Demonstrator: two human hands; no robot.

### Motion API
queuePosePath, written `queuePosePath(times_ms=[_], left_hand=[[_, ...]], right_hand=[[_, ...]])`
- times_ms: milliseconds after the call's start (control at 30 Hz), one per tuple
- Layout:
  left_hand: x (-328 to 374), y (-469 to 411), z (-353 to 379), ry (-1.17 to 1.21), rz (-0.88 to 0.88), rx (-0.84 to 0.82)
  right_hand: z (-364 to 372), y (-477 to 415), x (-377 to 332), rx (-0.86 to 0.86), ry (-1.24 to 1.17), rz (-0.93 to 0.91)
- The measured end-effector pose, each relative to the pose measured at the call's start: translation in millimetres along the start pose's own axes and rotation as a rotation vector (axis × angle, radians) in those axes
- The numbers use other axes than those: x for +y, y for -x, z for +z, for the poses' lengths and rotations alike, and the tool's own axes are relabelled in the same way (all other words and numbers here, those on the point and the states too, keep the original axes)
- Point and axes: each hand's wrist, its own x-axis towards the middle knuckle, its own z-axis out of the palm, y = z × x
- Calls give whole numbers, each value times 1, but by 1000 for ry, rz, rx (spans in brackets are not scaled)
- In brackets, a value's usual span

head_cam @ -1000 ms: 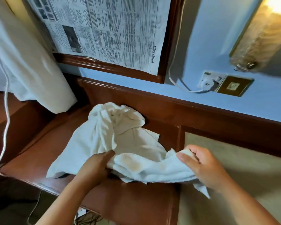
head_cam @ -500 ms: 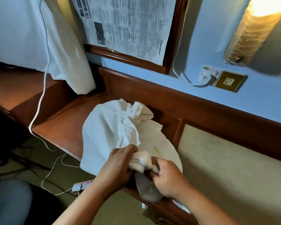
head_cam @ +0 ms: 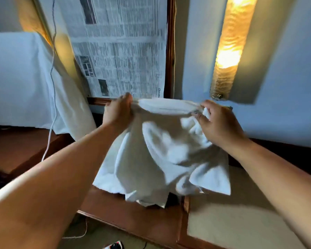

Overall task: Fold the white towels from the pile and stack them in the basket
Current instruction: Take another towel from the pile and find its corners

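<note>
A white towel [head_cam: 160, 159] hangs in the air in front of me, held up by its top edge. My left hand [head_cam: 119, 112] grips the towel's upper left end. My right hand [head_cam: 217, 123] pinches the upper right end, with some cloth bunched in the palm. The edge between the two hands is stretched roughly level. The towel's lower part hangs crumpled down to the wooden ledge [head_cam: 133, 218]. No basket and no pile of towels is in view.
A newspaper [head_cam: 122, 51] covers a wood-framed pane behind the towel. A lit wall lamp [head_cam: 228, 51] hangs at the right. White cloth [head_cam: 25, 83] drapes at the left with a white cable [head_cam: 52, 87] down it. A beige padded panel [head_cam: 232, 221] lies at lower right.
Both hands have lifted the towel off the wooden ledge and moved apart, stretching its top edge. The view has tilted upward toward the wall.
</note>
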Motion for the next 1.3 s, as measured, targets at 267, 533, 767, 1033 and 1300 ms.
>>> queuePosePath(times_ms=[267, 533, 767, 1033, 1300], left_hand=[[217, -62, -238, 437, 440, 708], [407, 60, -272, 796, 602, 255], [537, 166, -186, 1160, 412, -185], [595, 292, -93, 1474, 85, -808], [557, 416, -19, 1496, -294, -986]], right_hand=[[-237, -52, -45, 551, -81, -60], [-390, 64, -34, 570, -269, -54], [-475, 172, 64, 448, -466, 170], [-499, 307, 152, 324, -443, 469], [-436, 428, 170, 27, -459, 618]])
